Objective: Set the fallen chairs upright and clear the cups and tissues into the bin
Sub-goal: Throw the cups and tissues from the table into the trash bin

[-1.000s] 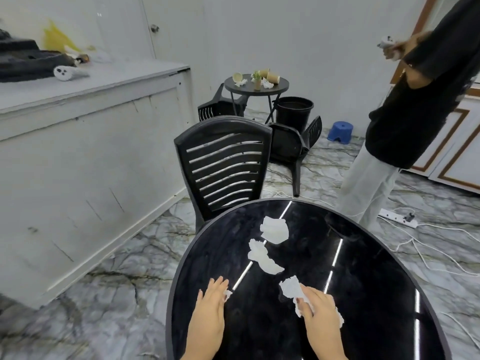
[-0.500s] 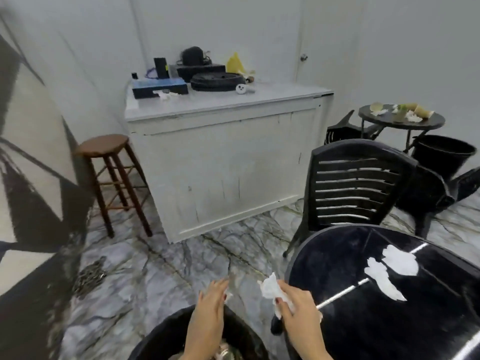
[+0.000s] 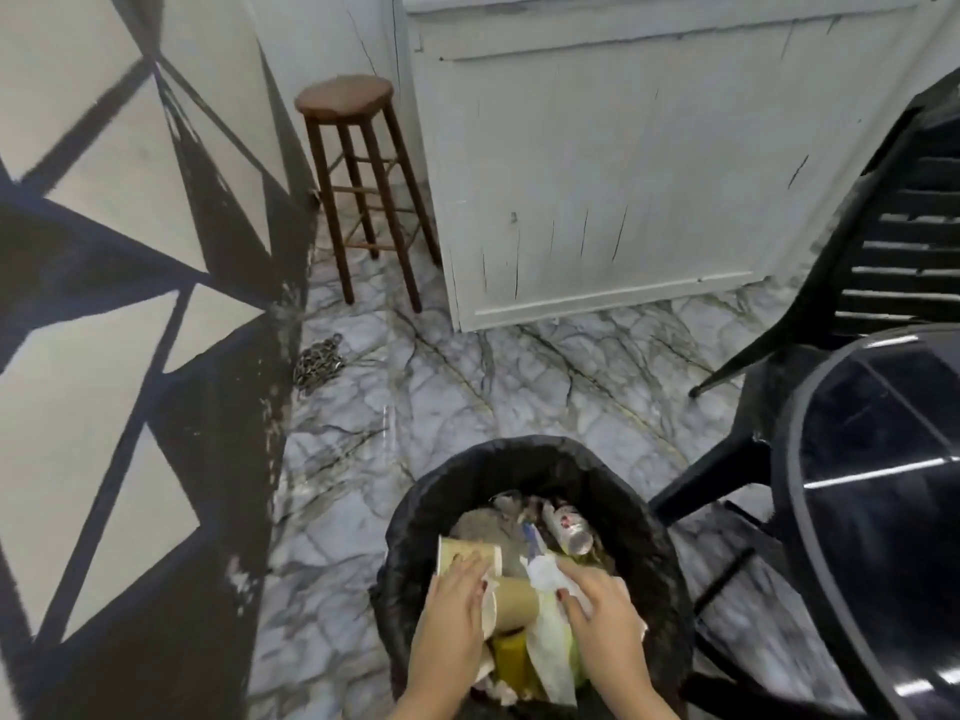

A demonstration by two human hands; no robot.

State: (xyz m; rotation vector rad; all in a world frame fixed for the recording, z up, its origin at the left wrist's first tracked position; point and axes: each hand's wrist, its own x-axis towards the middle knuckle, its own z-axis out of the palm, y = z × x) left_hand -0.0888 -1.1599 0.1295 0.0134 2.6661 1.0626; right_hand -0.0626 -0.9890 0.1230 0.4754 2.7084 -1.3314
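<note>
A black-lined bin [image 3: 524,462] stands on the floor in front of me, holding paper cups [image 3: 511,600], a can and crumpled waste. Both my hands hover over its mouth. My right hand [image 3: 605,623] grips a crumpled white tissue [image 3: 545,574] between thumb and fingers. My left hand [image 3: 454,615] is palm down with a small white scrap [image 3: 488,613] under its fingers. The black round table [image 3: 789,459] shows at the right edge. An upright black slatted chair [image 3: 893,241] stands behind it.
A white counter front [image 3: 623,163] fills the back. A brown wooden stool [image 3: 358,168] stands at its left corner. A chain [image 3: 317,361] lies on the marble floor by the black-and-white patterned wall [image 3: 104,330]. Table legs [image 3: 711,480] reach toward the bin.
I have turned left from the table and looked down at the bin. Both hands carried tissue off the tabletop and now sit over the bin's mouth.
</note>
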